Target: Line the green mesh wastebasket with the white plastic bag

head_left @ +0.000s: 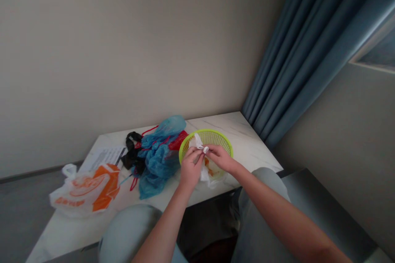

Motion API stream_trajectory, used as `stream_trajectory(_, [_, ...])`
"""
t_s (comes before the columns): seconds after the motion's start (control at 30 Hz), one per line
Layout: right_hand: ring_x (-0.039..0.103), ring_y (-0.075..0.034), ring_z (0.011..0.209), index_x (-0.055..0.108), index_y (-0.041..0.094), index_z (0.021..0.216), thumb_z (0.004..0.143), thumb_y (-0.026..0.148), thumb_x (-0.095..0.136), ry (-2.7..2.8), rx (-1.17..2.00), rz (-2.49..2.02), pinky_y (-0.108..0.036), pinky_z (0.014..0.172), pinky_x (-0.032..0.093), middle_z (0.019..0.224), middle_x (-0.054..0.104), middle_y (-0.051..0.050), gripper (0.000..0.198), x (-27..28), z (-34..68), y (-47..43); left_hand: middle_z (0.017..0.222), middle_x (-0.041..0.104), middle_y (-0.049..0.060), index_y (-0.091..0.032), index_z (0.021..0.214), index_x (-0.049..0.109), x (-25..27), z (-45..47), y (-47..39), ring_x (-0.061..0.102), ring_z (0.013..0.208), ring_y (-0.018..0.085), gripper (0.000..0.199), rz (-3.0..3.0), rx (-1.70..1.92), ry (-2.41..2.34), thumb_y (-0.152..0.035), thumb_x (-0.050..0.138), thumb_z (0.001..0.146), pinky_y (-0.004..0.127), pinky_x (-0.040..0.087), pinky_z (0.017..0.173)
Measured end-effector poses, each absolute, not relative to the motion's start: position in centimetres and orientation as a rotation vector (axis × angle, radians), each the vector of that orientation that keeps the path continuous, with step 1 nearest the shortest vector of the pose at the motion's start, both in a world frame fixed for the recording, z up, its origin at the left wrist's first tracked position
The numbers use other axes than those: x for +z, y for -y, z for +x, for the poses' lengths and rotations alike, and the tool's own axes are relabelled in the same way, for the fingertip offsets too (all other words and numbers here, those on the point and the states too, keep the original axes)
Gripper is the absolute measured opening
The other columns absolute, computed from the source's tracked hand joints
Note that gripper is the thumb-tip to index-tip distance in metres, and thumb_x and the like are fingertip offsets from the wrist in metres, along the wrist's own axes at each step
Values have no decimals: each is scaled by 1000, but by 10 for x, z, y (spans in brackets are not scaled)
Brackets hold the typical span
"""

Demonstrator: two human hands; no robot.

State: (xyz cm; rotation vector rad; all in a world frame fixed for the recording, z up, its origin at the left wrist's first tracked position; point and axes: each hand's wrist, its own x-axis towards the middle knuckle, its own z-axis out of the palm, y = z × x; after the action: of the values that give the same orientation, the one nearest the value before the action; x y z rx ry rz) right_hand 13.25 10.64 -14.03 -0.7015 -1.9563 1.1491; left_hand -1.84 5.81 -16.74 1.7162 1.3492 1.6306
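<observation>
Between my two hands is the twisted, knotted top of a white plastic bag (205, 149). My left hand (191, 166) pinches it from the left, fingers closed. From the right, my right hand (219, 157) grips the same knot with its fingertips. The body of the bag hangs below, translucent, with something orange-brown showing through. Behind and around it stands a yellow-green plastic basket (212, 132) with a perforated wall. My hands and the bag hide part of the basket, and I cannot tell whether the bag rests in it.
On the marble-patterned table (243, 131), left of the basket, lie crumpled blue bags (160, 160), a red bag (178, 141) and a black bag (132, 156). Farther left are a white-and-orange bag (89, 189) and a printed sheet (103, 157). A blue curtain (296, 61) hangs at right.
</observation>
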Motion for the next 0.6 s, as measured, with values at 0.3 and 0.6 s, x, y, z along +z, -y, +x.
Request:
stream_trajectory(0.3, [60,-19,79,67,19,88,99,39,47,2195,879,-780,-30,77,44,83,67,-6,30,-135,134,-101,107,66,10,-24,121,58,-171,-15,-57,65,92,22,37,1624,1595,-1421,-21,64,84,39,52,83])
stream_trajectory(0.6, [46,-14,59,52,21,73,98,43,46,1923,873,-987,-26,57,34,62,49,2,34,-152,129,-106,81,60,1,-22,85,56,-165,-13,-54,60,78,18,11,1768,1506,-1514,-28,65,86,31,47,75])
